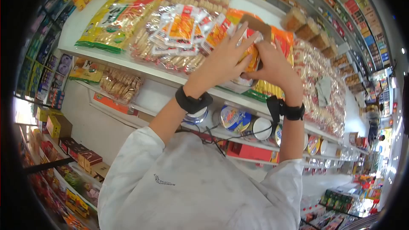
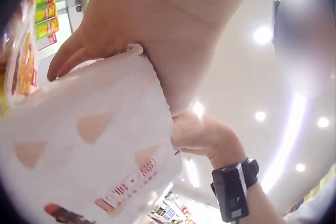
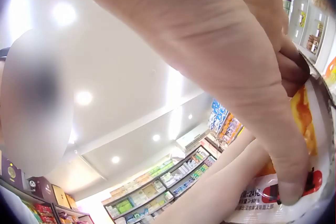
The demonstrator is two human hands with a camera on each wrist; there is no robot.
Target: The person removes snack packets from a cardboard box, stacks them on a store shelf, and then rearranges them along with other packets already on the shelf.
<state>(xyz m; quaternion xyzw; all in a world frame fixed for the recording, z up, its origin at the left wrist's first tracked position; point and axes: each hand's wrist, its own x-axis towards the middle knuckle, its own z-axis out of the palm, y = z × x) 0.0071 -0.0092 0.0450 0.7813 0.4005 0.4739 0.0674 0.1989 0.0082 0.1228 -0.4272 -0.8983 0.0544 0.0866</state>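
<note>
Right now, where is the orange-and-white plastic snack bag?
Head view, upper centre: that snack bag is between the left hand and right hand, at the white shelf.

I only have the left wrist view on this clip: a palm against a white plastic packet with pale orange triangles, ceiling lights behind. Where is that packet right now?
Observer: In the head view, the white and orange plastic packet is up at a white shelf piled with clear bags of biscuits.
Operator: How does the left hand sit on it?
Observer: The left hand lies against it with the fingers spread straight.
Operator: And the right one?
Observer: The right hand pinches the packet. The right wrist view shows its thumb curled onto the red and orange print.
</note>
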